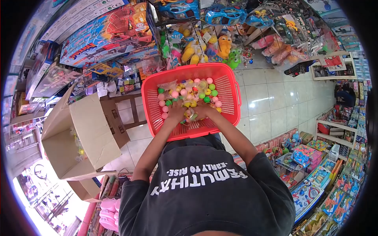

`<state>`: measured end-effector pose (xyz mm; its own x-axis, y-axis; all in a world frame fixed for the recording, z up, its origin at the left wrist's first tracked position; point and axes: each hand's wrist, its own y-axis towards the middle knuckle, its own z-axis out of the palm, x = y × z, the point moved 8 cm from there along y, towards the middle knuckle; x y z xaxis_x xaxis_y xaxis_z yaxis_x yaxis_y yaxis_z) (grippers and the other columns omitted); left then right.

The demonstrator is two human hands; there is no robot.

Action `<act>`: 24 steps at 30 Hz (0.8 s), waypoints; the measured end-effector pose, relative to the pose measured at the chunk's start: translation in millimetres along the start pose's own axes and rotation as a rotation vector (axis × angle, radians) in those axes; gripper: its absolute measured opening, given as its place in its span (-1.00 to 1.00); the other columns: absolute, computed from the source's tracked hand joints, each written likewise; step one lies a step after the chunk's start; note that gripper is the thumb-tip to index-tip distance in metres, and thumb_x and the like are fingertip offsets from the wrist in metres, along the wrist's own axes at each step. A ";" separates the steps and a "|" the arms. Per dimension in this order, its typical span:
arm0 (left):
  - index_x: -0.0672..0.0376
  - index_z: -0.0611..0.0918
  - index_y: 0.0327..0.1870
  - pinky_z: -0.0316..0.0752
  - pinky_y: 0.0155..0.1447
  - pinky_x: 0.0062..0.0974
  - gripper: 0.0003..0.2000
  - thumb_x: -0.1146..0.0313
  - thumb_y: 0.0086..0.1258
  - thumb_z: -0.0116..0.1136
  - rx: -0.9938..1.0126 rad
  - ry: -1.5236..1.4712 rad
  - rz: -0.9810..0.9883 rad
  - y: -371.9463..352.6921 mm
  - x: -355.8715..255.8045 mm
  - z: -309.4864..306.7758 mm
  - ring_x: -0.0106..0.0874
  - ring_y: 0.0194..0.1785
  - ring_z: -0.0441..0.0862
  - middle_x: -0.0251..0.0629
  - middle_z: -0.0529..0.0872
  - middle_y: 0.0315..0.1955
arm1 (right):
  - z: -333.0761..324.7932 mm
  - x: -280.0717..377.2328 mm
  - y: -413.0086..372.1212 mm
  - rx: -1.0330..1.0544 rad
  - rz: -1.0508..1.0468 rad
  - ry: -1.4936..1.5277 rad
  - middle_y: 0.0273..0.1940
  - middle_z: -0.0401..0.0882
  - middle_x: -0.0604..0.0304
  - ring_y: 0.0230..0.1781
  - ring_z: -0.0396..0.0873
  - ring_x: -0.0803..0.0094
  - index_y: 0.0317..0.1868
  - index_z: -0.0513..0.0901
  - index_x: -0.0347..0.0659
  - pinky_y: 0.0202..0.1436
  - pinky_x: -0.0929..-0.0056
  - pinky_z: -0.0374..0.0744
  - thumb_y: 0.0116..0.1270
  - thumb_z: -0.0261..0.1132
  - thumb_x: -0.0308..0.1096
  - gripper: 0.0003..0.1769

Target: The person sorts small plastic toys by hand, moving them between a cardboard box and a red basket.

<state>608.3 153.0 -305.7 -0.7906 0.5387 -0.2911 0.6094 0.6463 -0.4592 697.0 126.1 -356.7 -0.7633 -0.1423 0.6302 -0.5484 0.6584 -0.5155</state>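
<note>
A red plastic basket (pixel 232 122) stands before me, with small pink, green and yellow balls (pixel 201 95) and clear plastic pieces in it. Both of my hands reach down into it, near its front side. My left hand (pixel 176 111) is among the balls left of the middle, its fingers partly hidden by them. Just to the right, my right hand (pixel 204 110) also touches the balls, its fingertips hard to make out. Between the two hands lies a small clear and greenish piece (pixel 191 116); whether either hand grips it cannot be seen.
An open cardboard box (pixel 92 133) stands at the left. Packaged toys (pixel 224 46) hang behind the basket, and boxed toys (pixel 106 37) are stacked at the back left. Tiled floor (pixel 267 102) shows to the right. More toy packs (pixel 307 155) lie at the lower right.
</note>
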 end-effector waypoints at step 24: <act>0.08 0.56 -0.10 0.47 -0.07 -0.28 -0.66 0.39 0.02 0.17 0.218 -0.419 -0.073 -5.2 42.7 37.9 -0.19 -0.14 0.59 -0.08 0.63 -0.24 | -79.9 4.9 4.3 -0.440 0.252 -0.294 -0.08 0.55 0.13 -0.02 0.50 0.22 -0.09 0.56 -0.04 -0.02 0.17 0.44 0.15 0.15 -0.29 -0.71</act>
<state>569.1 152.2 -347.6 -0.8141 0.2023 -0.5443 0.5599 0.5219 -0.6435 718.2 187.2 -309.4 -0.9490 -0.0988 0.2994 -0.1918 0.9346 -0.2996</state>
